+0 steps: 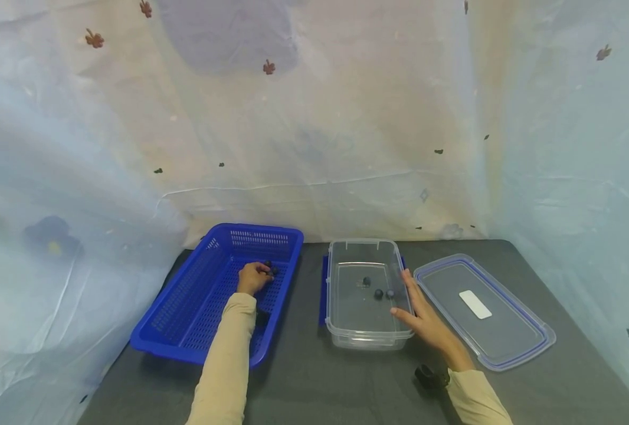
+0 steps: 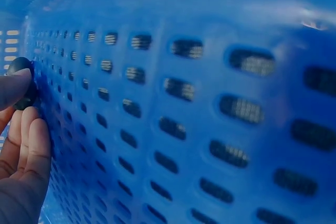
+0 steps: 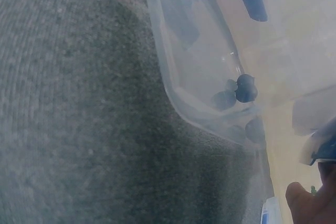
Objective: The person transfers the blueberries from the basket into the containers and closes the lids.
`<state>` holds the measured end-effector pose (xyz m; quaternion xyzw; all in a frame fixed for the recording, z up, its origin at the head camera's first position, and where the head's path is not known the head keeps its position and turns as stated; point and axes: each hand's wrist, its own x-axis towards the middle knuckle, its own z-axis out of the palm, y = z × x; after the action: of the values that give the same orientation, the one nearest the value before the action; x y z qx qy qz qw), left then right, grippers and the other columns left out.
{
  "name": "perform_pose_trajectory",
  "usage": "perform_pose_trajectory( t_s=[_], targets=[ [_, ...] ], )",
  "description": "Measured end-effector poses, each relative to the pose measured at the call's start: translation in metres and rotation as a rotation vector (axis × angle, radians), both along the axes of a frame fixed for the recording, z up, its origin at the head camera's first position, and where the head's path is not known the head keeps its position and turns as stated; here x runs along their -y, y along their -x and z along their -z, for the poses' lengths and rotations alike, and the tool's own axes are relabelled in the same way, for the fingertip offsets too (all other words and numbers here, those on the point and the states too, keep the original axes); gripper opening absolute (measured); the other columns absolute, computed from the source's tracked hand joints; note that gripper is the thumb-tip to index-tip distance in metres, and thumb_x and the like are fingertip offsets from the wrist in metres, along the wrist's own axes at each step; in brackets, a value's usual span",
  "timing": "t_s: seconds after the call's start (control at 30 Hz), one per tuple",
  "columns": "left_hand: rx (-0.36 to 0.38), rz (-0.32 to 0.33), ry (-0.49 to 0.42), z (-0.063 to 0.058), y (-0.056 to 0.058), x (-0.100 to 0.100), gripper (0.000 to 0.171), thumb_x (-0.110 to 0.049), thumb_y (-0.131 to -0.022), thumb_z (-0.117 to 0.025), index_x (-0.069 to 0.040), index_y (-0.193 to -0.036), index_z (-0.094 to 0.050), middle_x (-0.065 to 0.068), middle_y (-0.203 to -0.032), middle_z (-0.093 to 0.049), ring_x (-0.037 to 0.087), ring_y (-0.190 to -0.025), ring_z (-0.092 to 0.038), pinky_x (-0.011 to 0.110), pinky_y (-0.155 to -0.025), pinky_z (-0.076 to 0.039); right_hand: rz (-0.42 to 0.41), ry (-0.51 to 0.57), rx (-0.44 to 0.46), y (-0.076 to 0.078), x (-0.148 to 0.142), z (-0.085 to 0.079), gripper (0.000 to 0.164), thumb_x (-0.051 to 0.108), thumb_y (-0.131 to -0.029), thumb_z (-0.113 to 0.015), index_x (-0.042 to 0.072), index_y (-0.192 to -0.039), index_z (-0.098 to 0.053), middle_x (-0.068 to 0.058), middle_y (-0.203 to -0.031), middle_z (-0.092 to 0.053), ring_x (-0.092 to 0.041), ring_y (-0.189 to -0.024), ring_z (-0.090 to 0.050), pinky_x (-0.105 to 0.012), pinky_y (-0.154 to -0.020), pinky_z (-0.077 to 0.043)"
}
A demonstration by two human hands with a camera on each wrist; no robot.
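My left hand [image 1: 254, 278] is inside the blue perforated basket [image 1: 179, 353], near its right wall. In the left wrist view its thumb and fingers pinch a small dark round ball [image 2: 20, 66]. More dark balls [image 1: 274, 271] lie beside the fingertips. A clear plastic container [image 1: 346, 319] stands to the right of the basket, with a few dark balls [image 1: 379, 294] on its floor. My right hand [image 1: 426, 319] rests against the container's right side, thumb and fingers spread and fairly straight. The right wrist view shows dark balls [image 3: 245, 88] through the clear wall.
A clear lid [image 1: 505, 330] with a blue seal and a white label [image 1: 475, 304] lies on the dark table [image 1: 304, 383], right of the container. Something blue [image 1: 323, 295] shows behind the container's left side. Patterned sheeting [image 1: 346, 118] hangs behind and at both sides.
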<state>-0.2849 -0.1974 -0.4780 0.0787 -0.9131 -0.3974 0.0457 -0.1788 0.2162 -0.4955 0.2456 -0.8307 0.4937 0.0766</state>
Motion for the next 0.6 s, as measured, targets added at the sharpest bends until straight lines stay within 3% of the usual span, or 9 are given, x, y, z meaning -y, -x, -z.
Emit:
perform_pose_trajectory(
  t_s=[0.3, 0.6],
  targets=[
    [0.015, 0.010, -0.044, -0.005, 0.004, 0.003, 0.022, -0.003, -0.080, -0.076, 0.006, -0.099, -0.068, 0.018, -0.093, -0.068, 0.034, -0.091, -0.062, 0.047, -0.082, -0.047, 0.005, -0.008, 0.000, 0.000, 0.000, -0.001, 0.085, 0.014, -0.091, -0.064, -0.001, -0.154, -0.009, -0.024, -0.158, -0.001, -0.046, -0.142, 0.003, -0.071, -0.103, -0.004],
    [-0.027, 0.021, -0.115, -0.029, 0.001, 0.002, 0.022, -0.008, -0.086, -0.073, 0.005, -0.102, -0.066, 0.017, -0.093, -0.067, 0.033, -0.089, -0.060, 0.046, -0.081, -0.046, 0.006, 0.003, 0.011, -0.001, 0.000, 0.000, 0.085, 0.013, -0.090, -0.065, 0.001, -0.154, -0.010, -0.023, -0.159, -0.001, -0.043, -0.143, 0.003, -0.071, -0.103, -0.005]
  ],
)
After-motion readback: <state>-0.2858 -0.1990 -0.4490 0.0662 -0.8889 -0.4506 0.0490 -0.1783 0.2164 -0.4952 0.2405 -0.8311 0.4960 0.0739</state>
